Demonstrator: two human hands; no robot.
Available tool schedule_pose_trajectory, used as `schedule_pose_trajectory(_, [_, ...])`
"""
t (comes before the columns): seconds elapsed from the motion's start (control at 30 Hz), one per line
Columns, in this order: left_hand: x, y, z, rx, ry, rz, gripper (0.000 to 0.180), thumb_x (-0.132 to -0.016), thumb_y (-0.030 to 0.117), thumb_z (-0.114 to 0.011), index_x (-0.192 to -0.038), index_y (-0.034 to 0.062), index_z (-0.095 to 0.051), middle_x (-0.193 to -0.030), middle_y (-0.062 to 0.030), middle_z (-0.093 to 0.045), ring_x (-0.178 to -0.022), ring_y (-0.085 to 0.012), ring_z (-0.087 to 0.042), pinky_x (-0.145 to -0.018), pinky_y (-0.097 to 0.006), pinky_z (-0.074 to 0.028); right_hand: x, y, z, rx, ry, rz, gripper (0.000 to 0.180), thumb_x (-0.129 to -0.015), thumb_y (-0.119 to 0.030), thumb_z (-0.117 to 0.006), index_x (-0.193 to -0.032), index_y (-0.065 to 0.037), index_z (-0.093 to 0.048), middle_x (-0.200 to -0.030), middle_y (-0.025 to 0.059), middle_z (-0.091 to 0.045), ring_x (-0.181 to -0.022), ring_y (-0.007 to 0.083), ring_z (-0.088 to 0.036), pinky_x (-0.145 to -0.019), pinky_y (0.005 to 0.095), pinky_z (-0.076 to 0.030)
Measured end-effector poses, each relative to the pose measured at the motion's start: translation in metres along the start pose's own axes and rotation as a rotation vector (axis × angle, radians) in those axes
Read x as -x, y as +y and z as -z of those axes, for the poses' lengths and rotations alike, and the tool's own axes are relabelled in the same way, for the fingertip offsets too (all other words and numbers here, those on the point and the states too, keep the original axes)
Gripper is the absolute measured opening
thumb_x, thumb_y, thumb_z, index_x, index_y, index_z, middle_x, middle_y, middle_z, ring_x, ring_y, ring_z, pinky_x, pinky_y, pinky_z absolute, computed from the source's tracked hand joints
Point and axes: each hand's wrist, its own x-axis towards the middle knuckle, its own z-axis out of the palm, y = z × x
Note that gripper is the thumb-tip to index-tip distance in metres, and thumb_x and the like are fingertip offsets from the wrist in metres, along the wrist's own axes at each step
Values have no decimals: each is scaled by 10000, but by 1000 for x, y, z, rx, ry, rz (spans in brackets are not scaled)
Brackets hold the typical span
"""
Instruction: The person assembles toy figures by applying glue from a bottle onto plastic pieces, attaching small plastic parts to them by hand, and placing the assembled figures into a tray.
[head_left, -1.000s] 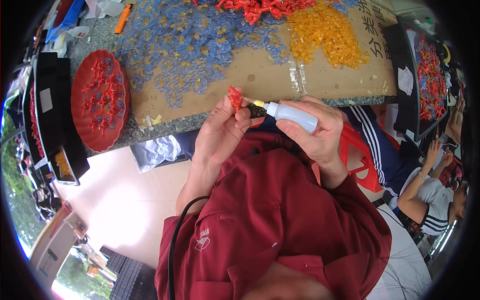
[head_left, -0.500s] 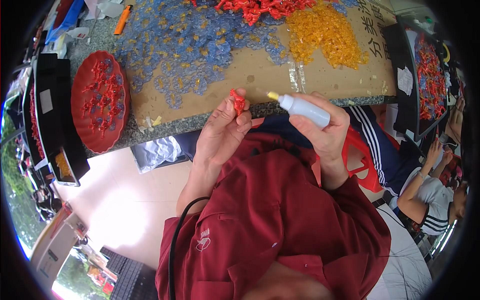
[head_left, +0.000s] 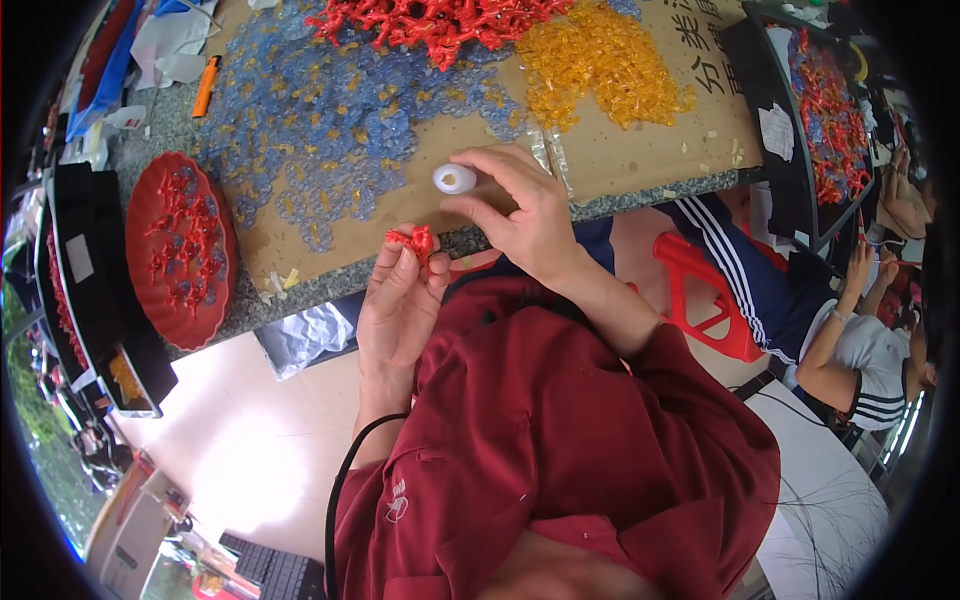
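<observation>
Head view, and straight down to the left hand [head_left: 400,318], pinching a small red figure [head_left: 420,243] between thumb and fingertips, right by the near edge of the stone tabletop [head_left: 660,194]. Across to the right hand [head_left: 535,215], thumb and fingers spread wide around a pale bottle [head_left: 455,180], round end turned toward the camera, above or on the cardboard [head_left: 625,155]. Firm hold or loose? Cannot tell from this angle. Bottle and figure near each other but apart, with the bottle farther out and slightly to the right.

Up the cardboard now: a broad scatter of clear blue pieces [head_left: 310,125], flecked with yellow, then a heap of red figures [head_left: 440,25] at the top. Just right of that, a mound of yellow pieces [head_left: 600,75]. Over to the left, a red scalloped plate [head_left: 193,332], loaded with red and bluish parts; above it, an orange cutter [head_left: 207,88]. Far right, a black tray [head_left: 785,185], packed with more red and blue. Near it, a co-worker [head_left: 865,345] in a pale shirt.
</observation>
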Motion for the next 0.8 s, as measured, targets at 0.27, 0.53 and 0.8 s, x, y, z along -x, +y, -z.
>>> schedule_pose_trajectory(0.27, [-3, -3, -1, -58, -34, 23, 193, -860, 60, -533, -1053, 57, -540, -966, -88, -567, -822, -180, -532, -761, -259, -454, -26, 26, 37, 391, 62, 162, 169, -741, 20, -605, -894, -43, -638, -948, 77, -579, -721, 205, -510, -617, 291, -422])
schedule_pose_trajectory(0.53, [-7, -11, -6, -77, -126, 73, 198, -871, 77, -517, -1067, 54, -536, -942, -85, -584, -812, -187, -558, -762, -289, -479, -17, 10, 47, 318, -5, 155, 132, -770, 29, -575, -889, -22, -606, -1042, 87, -548, -876, 226, -565, -700, 287, -461])
schedule_pose_trajectory(0.8, [-22, -30, -12, -61, -154, 125, 202, -883, 104, -507, -1077, 58, -529, -999, -101, -594, -967, -234, -569, -823, -321, -473, 7, 6, 46, 108, -102, -55, 172, -789, 33, -575, -952, 7, -528, -970, 105, -571, -781, 165, -596, -671, 259, -479])
